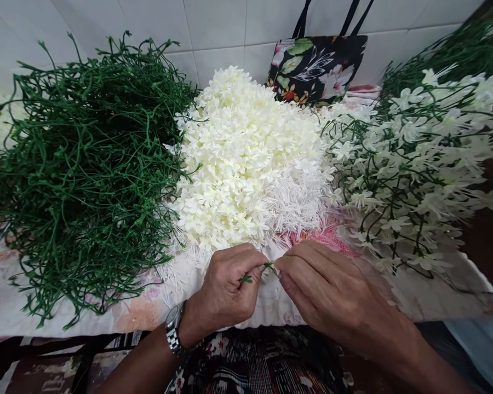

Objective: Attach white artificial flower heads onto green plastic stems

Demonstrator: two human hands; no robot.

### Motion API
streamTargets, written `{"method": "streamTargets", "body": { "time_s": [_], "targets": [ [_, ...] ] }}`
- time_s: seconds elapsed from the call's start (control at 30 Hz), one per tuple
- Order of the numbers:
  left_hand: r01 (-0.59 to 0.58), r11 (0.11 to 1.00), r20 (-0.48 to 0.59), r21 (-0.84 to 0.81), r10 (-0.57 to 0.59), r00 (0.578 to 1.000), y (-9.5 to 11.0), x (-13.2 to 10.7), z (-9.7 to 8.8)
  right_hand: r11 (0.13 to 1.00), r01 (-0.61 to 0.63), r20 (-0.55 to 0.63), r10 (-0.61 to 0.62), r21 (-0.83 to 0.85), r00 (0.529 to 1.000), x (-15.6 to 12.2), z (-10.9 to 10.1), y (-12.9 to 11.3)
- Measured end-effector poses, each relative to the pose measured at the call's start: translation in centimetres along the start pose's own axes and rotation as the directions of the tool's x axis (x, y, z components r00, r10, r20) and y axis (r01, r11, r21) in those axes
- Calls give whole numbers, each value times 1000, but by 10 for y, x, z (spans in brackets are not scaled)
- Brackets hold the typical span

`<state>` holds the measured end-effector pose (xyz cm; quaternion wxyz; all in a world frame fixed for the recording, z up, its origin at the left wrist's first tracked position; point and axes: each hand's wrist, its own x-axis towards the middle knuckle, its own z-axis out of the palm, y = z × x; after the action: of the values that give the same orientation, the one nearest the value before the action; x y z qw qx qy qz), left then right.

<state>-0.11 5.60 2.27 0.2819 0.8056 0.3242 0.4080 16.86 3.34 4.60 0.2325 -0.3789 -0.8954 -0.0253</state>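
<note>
My left hand [225,287] is closed around a small green plastic stem [246,279] whose tip pokes out between the fingers. My right hand [324,284] meets it fingertip to fingertip, pinching a tiny white piece [272,268] at the stem's end. Both hands hover at the table's near edge, just in front of a heap of loose white artificial flower heads [246,158]. A metal wristwatch [173,328] sits on my left wrist.
A big tangle of bare green stems [86,164] fills the left. Finished stems with white flowers [419,158] pile up on the right. A dark floral bag [316,65] leans on the tiled wall. A pale floral cloth [427,290] covers the table.
</note>
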Motion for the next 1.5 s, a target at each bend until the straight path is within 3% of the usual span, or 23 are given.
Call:
{"method": "streamTargets", "body": {
  "time_s": [0.43, 0.67, 1.1, 1.5],
  "targets": [
    [43, 998, 48, 51, -45, 998, -2, -5, 3, 986, -51, -20, 55, 156, 998, -8, 17, 3],
    [92, 995, 24, 37, -93, 995, -4, -8, 6, 973, -56, -67, 73, 224, 995, -7, 25, 4],
    [112, 993, 14, 34, -113, 993, -6, -8, 9, 966, -60, -97, 87, 250, 991, -9, 36, 5],
    [141, 989, 27, -47, -140, 990, -2, -1, 6, 935, -130, -53, 156, 330, 986, -6, 21, 8]
  ]
}}
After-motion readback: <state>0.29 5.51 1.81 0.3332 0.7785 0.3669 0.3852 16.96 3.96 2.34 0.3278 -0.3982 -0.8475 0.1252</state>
